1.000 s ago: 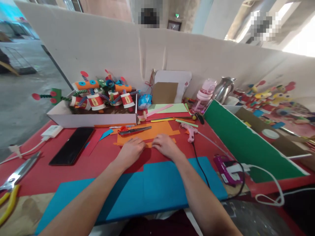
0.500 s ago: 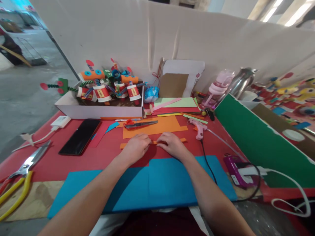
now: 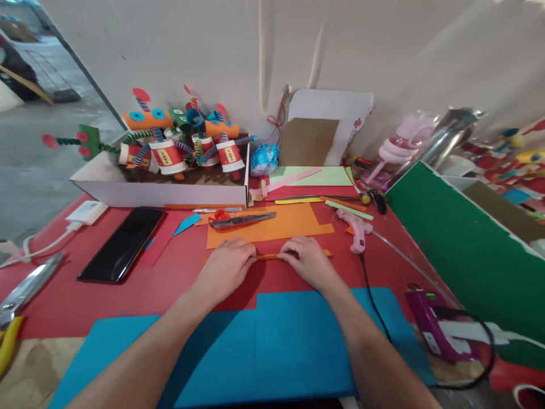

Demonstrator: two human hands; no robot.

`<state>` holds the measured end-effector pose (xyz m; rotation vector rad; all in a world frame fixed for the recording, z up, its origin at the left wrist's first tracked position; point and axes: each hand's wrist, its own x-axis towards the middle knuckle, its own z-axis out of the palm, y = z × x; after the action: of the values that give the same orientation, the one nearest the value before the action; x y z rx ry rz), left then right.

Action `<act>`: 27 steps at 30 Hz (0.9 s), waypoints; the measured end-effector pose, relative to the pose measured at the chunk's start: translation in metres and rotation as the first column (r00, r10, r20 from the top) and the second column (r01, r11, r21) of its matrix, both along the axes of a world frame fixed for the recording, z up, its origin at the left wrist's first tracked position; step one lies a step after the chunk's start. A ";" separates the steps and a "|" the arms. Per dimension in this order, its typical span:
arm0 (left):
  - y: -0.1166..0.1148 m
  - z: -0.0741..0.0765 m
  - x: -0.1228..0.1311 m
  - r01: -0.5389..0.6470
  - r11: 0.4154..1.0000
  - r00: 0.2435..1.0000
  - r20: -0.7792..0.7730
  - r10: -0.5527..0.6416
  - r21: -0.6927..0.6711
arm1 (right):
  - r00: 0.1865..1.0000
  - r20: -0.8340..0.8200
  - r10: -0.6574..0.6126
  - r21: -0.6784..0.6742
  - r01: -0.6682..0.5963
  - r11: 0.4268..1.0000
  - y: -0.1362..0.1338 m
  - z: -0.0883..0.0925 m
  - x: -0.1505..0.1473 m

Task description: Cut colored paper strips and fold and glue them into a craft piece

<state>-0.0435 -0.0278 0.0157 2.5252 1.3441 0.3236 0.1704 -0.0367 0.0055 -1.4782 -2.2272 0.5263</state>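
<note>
A thin orange paper strip [image 3: 267, 256] lies on the red table cover [image 3: 170, 278]. My left hand [image 3: 227, 268] and my right hand [image 3: 307, 261] both rest on it, fingers curled and pinching the strip near its middle. Just behind the strip lies a larger orange sheet [image 3: 272, 224] with a red-handled utility knife [image 3: 238, 220] on top. A blue sheet [image 3: 255, 346] covers the near part of the table under my forearms.
A white box [image 3: 162, 193] of paper-cup craft figures stands at the back left. A black phone [image 3: 121, 244] and scissors [image 3: 25, 289] lie left. Right of my hands are a pink glue gun [image 3: 356, 232], a purple device [image 3: 430, 329] and a green board [image 3: 464, 250].
The strip and both hands have come slightly toward me, away from the larger orange sheet. The camera has tilted down and closer to the table.
</note>
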 end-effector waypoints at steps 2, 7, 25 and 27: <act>-0.001 0.002 -0.003 0.064 0.998 0.998 -0.029 -0.064 0.007 | 0.995 0.071 0.073 -0.008 -0.072 0.997 -0.001 0.004 -0.001; -0.003 0.004 -0.008 0.160 0.987 0.984 -0.076 -0.161 -0.009 | 0.976 0.110 0.188 -0.050 -0.183 0.982 -0.008 0.008 -0.005; -0.009 0.015 0.005 0.008 0.995 0.986 -0.167 -0.025 -0.101 | 0.999 0.042 -0.029 -0.158 0.035 0.987 -0.012 0.011 -0.012; -0.009 0.015 0.004 0.018 0.992 0.990 -0.138 -0.035 -0.124 | 1.000 0.002 -0.016 -0.177 0.016 0.984 -0.011 0.010 -0.010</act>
<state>-0.0395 -0.0368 0.0304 2.5006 1.3345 0.0574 0.1603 -0.0479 0.0159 -1.5807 -2.2155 0.7353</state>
